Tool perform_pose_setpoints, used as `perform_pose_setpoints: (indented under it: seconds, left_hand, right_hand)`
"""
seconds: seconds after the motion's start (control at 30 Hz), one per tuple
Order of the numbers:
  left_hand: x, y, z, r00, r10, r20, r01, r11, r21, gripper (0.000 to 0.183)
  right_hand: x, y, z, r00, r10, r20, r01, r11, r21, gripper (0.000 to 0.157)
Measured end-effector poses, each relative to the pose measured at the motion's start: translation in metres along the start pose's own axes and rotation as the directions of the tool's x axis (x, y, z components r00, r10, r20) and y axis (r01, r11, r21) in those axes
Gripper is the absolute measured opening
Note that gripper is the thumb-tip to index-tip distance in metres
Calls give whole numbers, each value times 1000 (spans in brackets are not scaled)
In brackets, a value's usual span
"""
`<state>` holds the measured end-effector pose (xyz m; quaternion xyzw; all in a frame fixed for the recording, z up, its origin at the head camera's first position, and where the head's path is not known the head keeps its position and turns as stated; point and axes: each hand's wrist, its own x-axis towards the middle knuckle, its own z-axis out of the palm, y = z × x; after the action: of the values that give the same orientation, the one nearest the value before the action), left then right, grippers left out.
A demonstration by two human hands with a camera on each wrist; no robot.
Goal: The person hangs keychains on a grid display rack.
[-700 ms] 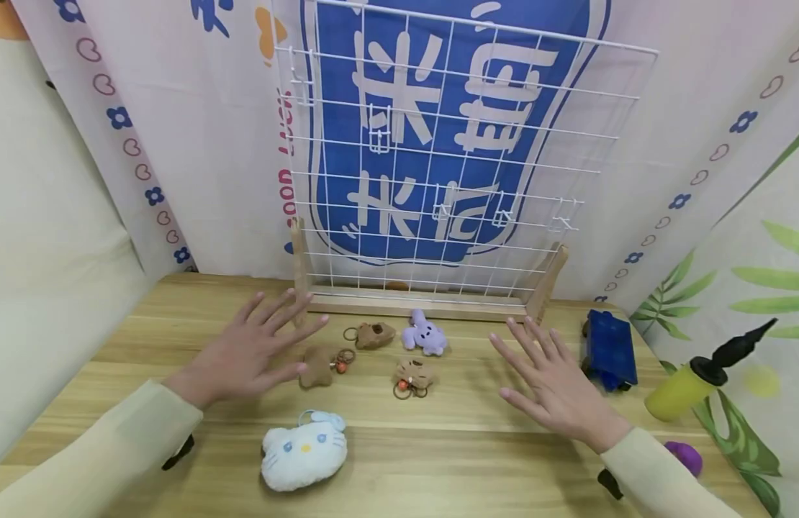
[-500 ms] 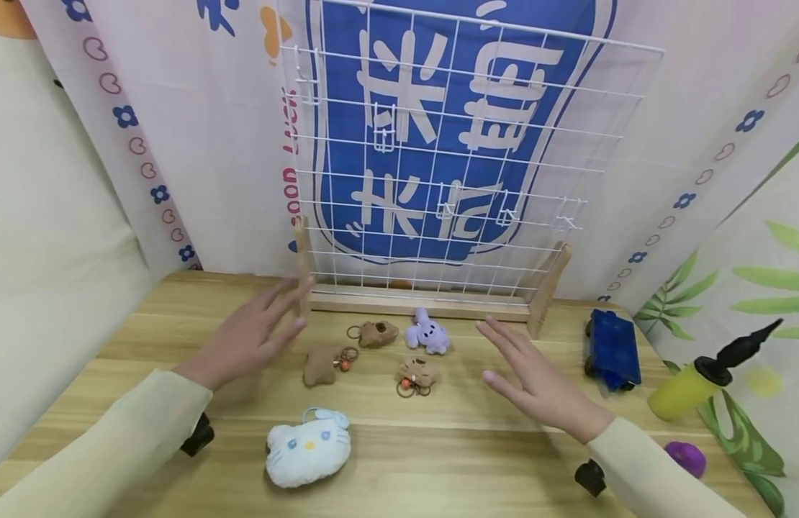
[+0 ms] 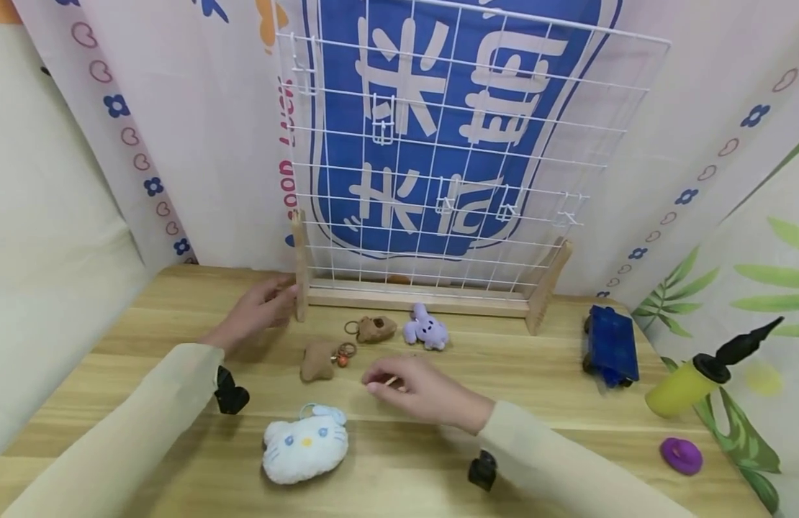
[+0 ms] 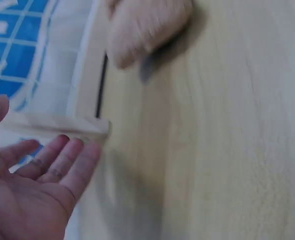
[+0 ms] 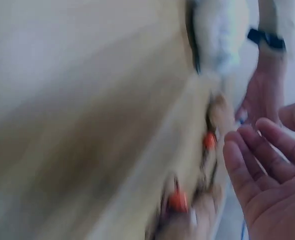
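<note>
At the left end of the white wire grid rack (image 3: pixel 438 144), my left hand (image 3: pixel 260 309) is beside the wooden foot (image 3: pixel 300 270), fingers extended; whether they touch it I cannot tell. My right hand (image 3: pixel 432 392) hovers mid-table, fingers slightly bent with nothing between them in the right wrist view. Below it a brown plush keychain is mostly covered from the head view; its orange bead (image 5: pixel 177 200) shows blurred in the right wrist view. Close by lie a brown plush keychain (image 3: pixel 318 360) with an orange bead, another brown plush keychain (image 3: pixel 376 329) and a purple plush keychain (image 3: pixel 430 332).
A white cat-face plush (image 3: pixel 305 450) lies near the front. To the right are a blue toy cart (image 3: pixel 611 345), a yellow hand pump (image 3: pixel 681 388) and a small purple object (image 3: pixel 682 456). Several white hooks (image 3: pixel 446 201) hang on the grid.
My left hand has moved forward to the rack's left foot. My right hand has swept left and now covers one brown plush keychain. The plush things stay where they were.
</note>
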<state>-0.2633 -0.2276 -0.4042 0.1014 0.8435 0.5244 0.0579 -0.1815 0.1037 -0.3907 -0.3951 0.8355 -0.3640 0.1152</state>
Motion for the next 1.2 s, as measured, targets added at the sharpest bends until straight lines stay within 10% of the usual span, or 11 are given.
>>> perform_pose_setpoints:
  seconds: [0.47,1.2]
  left_hand:
    - [18,-10,10,998,-26,-51,32,990,140,54]
    - [24,-21,18,993,23,-118,8,967,256,48]
  right_hand:
    - [70,-7,52,986,125,108,-127,992,12,10]
    - [73,-24,56,969,132,209,-67,954,-293,14]
